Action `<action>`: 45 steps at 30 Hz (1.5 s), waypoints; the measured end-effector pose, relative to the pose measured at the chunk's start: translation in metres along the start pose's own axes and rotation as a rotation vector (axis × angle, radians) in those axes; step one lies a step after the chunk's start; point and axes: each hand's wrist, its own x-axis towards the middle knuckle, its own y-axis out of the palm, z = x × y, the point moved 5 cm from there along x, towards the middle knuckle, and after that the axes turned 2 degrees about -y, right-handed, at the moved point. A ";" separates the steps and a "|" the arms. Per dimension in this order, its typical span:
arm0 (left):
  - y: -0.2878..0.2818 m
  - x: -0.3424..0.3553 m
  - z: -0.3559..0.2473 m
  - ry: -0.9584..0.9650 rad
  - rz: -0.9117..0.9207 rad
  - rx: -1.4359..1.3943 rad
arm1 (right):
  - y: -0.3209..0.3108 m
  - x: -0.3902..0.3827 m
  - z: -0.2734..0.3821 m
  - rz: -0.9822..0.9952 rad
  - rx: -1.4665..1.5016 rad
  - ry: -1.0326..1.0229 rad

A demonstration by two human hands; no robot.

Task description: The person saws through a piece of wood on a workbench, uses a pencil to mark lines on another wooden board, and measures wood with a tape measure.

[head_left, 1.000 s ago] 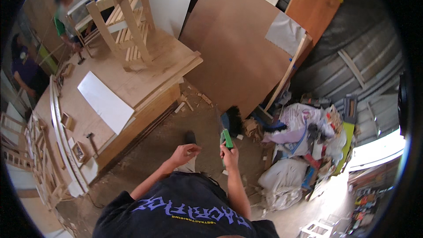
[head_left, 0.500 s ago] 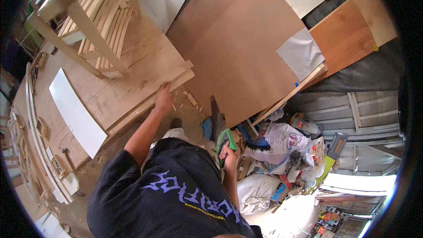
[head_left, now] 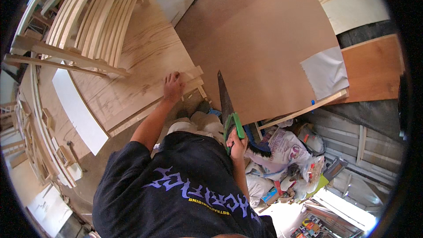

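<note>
My right hand (head_left: 238, 145) is closed round the green handle of a handsaw (head_left: 226, 101). The saw's dark blade points away from me, its tip raised in front of the large brown panel. My left hand (head_left: 174, 87) rests on top of a pale wooden strip (head_left: 192, 75) along the near right edge of the wooden worktop (head_left: 136, 57). Its fingers lie over the wood, slightly bent and apart; the underside of the hand is hidden. The blade is apart from the strip, to its right.
A slatted wooden frame (head_left: 94, 22) stands on the worktop's far left, beside a white panel (head_left: 81, 108). The large brown panel (head_left: 260, 44) leans ahead. Filled sacks (head_left: 284, 145), a dark-bristled brush (head_left: 259, 149) and clutter lie to the right.
The saw has risen and moved forward, its blade now nearer the worktop's corner. My left hand has shifted from gripping the edge strip to lying on top of the wood. The view has turned slightly.
</note>
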 end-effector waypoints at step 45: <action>0.008 0.081 0.010 -0.583 -0.230 0.349 | 0.086 0.148 0.030 0.266 -0.546 0.104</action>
